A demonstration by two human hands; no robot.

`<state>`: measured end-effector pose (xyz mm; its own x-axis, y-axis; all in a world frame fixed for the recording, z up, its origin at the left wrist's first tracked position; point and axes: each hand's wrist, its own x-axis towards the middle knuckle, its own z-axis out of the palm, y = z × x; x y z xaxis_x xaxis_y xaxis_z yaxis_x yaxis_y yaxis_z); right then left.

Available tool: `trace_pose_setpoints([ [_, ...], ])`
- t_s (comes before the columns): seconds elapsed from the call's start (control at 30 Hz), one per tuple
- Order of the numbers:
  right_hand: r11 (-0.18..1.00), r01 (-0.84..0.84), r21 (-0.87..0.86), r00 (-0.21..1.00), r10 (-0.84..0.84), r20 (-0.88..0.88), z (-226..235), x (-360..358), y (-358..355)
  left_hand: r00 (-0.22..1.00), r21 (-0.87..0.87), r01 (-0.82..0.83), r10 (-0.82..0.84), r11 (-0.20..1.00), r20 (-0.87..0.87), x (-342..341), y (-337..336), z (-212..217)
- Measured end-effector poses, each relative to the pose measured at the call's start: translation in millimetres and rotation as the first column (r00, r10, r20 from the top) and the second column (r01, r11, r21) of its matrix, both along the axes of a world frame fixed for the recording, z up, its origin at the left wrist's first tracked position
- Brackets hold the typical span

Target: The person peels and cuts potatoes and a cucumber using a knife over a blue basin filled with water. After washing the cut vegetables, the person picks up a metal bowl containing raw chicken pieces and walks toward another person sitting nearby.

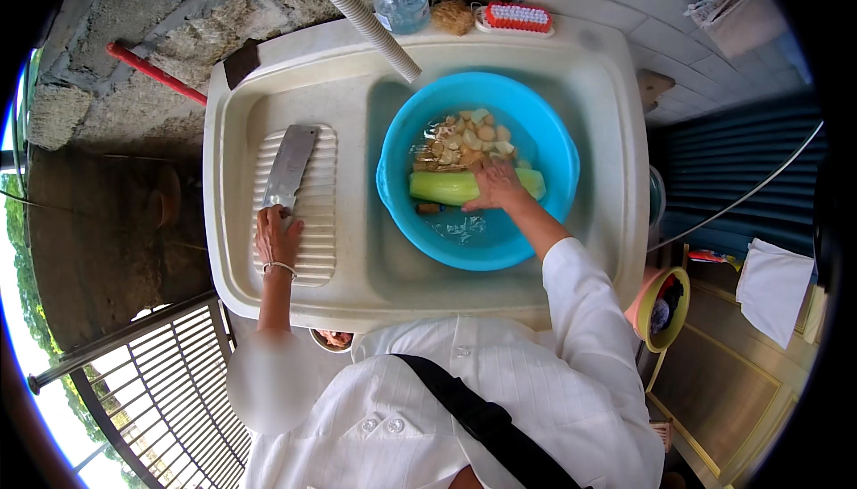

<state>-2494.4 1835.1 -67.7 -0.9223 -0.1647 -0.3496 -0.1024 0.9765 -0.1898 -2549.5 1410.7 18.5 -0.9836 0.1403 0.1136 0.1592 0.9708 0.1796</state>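
On the ribbed drainboard [317,212] at the left lies a broad-bladed cleaver [290,167], its blade pointing away from me. My left hand [278,239] is closed round its handle. A large light blue basin [544,221] stands in the sink bowl with water in it. Across the basin lies a long pale green peeled gourd [437,187]. My right hand [495,183] reaches over the gourd and grips it from above. Beyond it, cut pale vegetable chunks [478,132] are heaped in the water. A small brown object [428,208] shows below the gourd; its kind is unclear.
A ribbed grey hose [357,11] hangs over the sink [616,176]. Along the back ledge are a blue pump bottle [402,5], a brown fibre scrubber [453,17] and a red brush [518,17]. A bowl [332,339] is partly hidden below the sink's front edge.
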Motion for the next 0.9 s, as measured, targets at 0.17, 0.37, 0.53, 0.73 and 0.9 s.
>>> trace_pose_setpoints([
  [0.17, 0.806, 0.384, -0.451, 0.884, -0.180, 0.431, -17.7, -26.4, 35.7, 0.966, 0.327, 0.240, -0.193, 0.914, -0.169, -13.2, 78.2, -4.1],
  [0.37, 0.756, 0.488, -0.436, 0.864, -0.489, 0.118, -42.6, -33.6, 22.0, 0.479, 0.565, -0.808, -0.371, 0.169, 0.795, 46.4, 245.6, -79.7],
  [0.53, 0.688, 0.539, -0.485, 0.841, -0.473, 0.262, -53.1, -13.4, 46.8, 0.280, 0.239, -0.959, -0.359, -0.155, 0.891, 26.8, 316.9, -146.5],
  [0.73, 0.839, 0.495, -0.225, 0.865, -0.452, 0.218, -119.9, -15.1, 92.4, 0.601, 0.567, -0.797, -0.372, -0.209, 0.708, -8.9, 344.6, -239.2],
  [0.9, 0.504, 0.672, -0.543, 0.684, -0.704, 0.192, -123.3, -42.1, 61.4, 0.689, 0.741, -0.665, -0.458, -0.094, 0.561, -27.9, 345.2, -273.8],
])
